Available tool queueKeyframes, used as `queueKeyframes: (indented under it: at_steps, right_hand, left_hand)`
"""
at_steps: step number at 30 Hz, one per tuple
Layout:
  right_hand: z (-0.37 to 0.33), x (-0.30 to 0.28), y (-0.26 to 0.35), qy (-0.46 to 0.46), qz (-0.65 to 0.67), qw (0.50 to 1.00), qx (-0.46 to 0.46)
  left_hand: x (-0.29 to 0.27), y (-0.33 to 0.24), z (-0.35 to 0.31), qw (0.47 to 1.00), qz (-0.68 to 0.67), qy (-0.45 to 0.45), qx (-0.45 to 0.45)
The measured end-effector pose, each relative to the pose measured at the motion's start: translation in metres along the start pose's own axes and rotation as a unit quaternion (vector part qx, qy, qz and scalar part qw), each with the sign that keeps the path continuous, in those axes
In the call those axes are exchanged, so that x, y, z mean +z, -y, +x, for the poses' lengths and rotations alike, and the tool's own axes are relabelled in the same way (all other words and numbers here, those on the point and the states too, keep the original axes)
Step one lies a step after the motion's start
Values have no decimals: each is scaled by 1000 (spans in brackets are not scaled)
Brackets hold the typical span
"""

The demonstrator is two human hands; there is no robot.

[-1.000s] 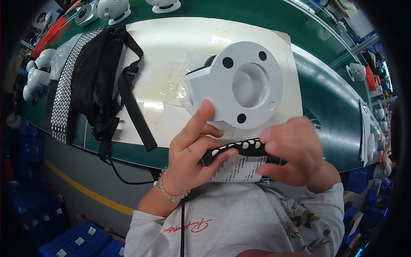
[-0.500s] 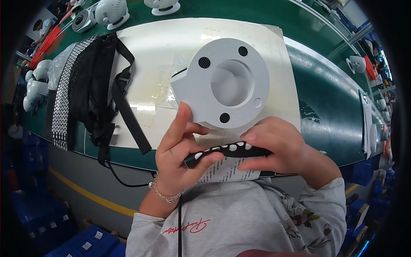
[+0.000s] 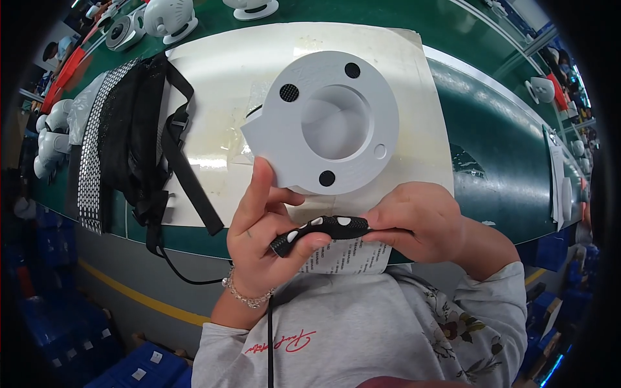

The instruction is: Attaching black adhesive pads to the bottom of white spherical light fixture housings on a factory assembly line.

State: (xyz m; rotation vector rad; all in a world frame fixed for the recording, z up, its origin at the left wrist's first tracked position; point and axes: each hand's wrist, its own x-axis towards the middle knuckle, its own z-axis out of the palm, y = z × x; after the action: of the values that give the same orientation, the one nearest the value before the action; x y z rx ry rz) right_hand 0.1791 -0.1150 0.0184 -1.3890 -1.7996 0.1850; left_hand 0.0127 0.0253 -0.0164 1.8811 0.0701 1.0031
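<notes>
A black sheet of round pads with white holes is bent over, its white printed backing hanging below. My left hand grips its left end between thumb and bent fingers, while the raised index finger is at the lower left corner of a white round base. My right hand pinches the sheet's right end between thumb and forefinger; whether a loose pad is between those fingertips, I cannot tell. Three black round pads sit on the base around its wide central hollow. A bare round recess shows at its lower right.
Under the base lies a cream board on the green table. A black mesh bag with straps lies at the left. White fan-like units stand along the far edge, and others at the far left. Blue bins are below.
My right fingers have closed in on the sheet, which is now more sharply bent with fewer white holes showing. The white base and my left hand appear slightly farther left.
</notes>
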Motion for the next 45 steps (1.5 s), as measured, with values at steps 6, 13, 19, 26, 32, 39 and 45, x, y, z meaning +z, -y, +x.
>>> queueKeyframes:
  at_steps: [6,13,19,26,32,39,45]
  right_hand:
    - [0,0,-3,-4,-11,998,-67]
    - [12,-22,-3,-59,38,996,60]
    - [27,-23,-12,-122,93,978,140]
    - [30,-21,-11,-108,-73,986,108]
    - [17,-21,-13,-116,-365,921,-66]
    - [35,-20,-18,-46,443,794,414]
    - [48,-55,-53,-174,509,781,317]
  left_hand:
    - [-2,-1,-1,1000,16,1,-11]
    - [3,-4,-2,995,98,-16,26]
    - [7,0,2,986,154,0,58]
    - [7,0,1,989,142,3,42]
    - [7,-1,3,988,143,1,50]
    - [5,-2,0,991,125,11,39]
    - [0,-1,-5,995,89,6,55]
